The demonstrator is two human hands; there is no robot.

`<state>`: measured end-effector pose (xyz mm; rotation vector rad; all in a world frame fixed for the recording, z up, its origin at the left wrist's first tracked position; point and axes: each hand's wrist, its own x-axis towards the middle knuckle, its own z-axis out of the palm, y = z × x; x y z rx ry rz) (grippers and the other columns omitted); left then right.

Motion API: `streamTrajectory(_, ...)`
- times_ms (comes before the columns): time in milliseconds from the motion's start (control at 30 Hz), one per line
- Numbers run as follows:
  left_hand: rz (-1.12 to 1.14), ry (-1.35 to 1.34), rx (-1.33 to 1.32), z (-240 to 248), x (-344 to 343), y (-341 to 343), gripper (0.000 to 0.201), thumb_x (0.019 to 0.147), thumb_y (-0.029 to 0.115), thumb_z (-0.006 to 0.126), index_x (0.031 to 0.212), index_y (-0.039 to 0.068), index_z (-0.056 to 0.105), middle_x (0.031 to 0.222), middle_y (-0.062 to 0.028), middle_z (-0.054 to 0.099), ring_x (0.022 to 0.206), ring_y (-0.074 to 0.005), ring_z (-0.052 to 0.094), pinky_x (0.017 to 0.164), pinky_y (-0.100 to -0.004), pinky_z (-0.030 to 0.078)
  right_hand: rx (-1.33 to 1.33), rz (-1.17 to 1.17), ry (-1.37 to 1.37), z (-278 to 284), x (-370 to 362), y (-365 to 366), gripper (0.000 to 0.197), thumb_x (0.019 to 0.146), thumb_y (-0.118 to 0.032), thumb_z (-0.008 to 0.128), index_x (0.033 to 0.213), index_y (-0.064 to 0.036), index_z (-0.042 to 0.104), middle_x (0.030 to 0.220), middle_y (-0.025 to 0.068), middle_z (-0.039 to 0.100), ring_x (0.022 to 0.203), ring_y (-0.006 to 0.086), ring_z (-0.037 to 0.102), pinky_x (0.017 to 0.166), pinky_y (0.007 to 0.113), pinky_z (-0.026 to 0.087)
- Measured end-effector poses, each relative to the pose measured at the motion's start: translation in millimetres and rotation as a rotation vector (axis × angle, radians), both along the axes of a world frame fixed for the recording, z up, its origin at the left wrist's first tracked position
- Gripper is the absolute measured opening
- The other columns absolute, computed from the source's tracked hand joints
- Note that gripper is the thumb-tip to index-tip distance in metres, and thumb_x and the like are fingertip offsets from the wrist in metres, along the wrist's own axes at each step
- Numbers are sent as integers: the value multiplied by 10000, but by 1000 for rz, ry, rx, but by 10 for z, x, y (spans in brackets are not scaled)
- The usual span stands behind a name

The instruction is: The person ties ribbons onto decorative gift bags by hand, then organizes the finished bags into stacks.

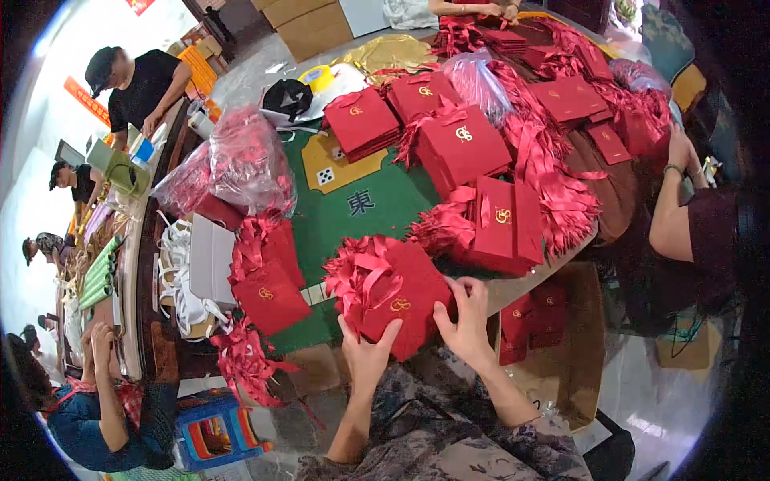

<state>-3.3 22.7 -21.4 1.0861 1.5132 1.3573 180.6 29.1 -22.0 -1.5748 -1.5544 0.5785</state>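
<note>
Green tabletop [365, 212] is crowded with red paper bags and ribbon. Nearest, a stack of red gift bags [397, 301] with ribbon handles is held at the table's near edge between both hands. Left hand [366, 357] is pressed to the stack's near corner, fingers [387, 337] curled up against its underside edge. Right hand [465, 321] is clamped on the stack's right edge, fingertips laid on top. Left of the fingers, another red bag pile [269, 293] is seen. Beyond the fingers, upright red bags [505, 224] are stood; farther still, flat red bag stacks [361, 120].
</note>
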Motion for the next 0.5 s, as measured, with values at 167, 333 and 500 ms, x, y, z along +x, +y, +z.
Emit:
streamTrajectory(167, 2, 26, -80, -36, 5, 34, 852, 750, 91, 862, 1429, -4, 355, 1339, -156, 549, 1210, -243, 568, 1041, -381, 463, 91, 43, 3, -113, -20, 117, 482, 896, -169, 563, 1327, 24, 463, 1264, 238, 500, 1174, 408, 478, 1038, 469, 369)
streamTrajectory(333, 52, 159, -13, -60, 29, 17, 965, 724, 241, 904, 1394, -161, 336, 1217, -212, 643, 1067, -238, 659, 907, -352, 525, 53, 68, 21, -162, -24, 109, 489, 906, -168, 549, 1339, 36, 447, 1301, 245, 492, 1216, 417, 465, 1061, 472, 358)
streamTrajectory(500, 58, 149, 58, 15, 61, -3, 692, 734, 254, 891, 1210, -26, 474, 1051, -180, 717, 970, -243, 707, 827, -375, 548, 27, 16, 2, -140, -18, 52, 478, 931, -189, 553, 1364, -2, 478, 1348, 219, 471, 1262, 386, 456, 1093, 455, 342)
